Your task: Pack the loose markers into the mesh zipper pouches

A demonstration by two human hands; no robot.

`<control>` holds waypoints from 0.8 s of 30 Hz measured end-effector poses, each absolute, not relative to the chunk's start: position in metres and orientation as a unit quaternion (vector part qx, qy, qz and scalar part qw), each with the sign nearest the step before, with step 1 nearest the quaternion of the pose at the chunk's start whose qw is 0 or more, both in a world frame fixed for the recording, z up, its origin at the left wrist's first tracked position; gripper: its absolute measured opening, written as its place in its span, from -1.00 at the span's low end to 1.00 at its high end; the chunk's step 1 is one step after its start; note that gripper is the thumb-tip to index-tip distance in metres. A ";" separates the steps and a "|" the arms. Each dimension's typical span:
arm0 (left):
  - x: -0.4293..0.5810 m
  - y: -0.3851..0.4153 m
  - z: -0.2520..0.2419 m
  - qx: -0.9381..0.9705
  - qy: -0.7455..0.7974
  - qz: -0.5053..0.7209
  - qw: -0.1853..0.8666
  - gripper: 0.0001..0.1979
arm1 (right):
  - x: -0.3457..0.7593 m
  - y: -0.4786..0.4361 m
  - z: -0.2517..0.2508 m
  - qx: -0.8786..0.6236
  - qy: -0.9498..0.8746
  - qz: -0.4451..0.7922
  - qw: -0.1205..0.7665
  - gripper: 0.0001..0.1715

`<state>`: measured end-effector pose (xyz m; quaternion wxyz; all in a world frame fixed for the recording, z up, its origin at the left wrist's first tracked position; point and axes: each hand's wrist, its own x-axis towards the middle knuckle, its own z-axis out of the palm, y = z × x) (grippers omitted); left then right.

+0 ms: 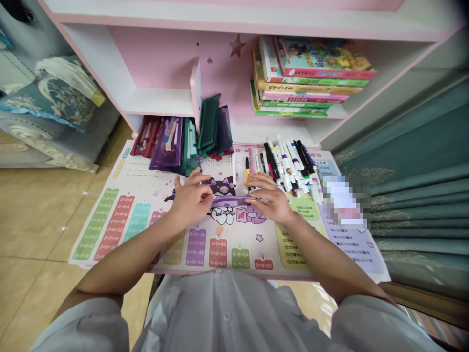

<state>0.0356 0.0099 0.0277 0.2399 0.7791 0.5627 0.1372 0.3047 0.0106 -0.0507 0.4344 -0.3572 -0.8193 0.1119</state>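
Note:
A slim purple zip pouch (231,200) is held level across the middle of the desk. My left hand (194,195) is closed in a pinch at its left part, near the zip; the fingertips hide exactly what they grip. At the other end, my right hand (269,198) has its fingers over the pouch's edge and the thumb below. Just beyond the right hand lie a yellow-and-black marker (247,168) and a white pen (233,168). A heap of markers (289,161), mostly white and black, spreads to the right of them.
Filled mesh pouches in red, purple (166,146) and green stand at the back left, beside flatter green pouches (209,124). Stacked books (304,90) fill part of the shelf above. A blurred phone-like object (344,201) lies at the desk's right. A curtain (406,210) hangs alongside.

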 end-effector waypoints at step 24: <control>0.028 0.011 0.028 0.772 0.578 0.152 0.218 -0.80 | 0.311 0.012 -0.048 -0.355 -0.825 0.110 0.426 -0.92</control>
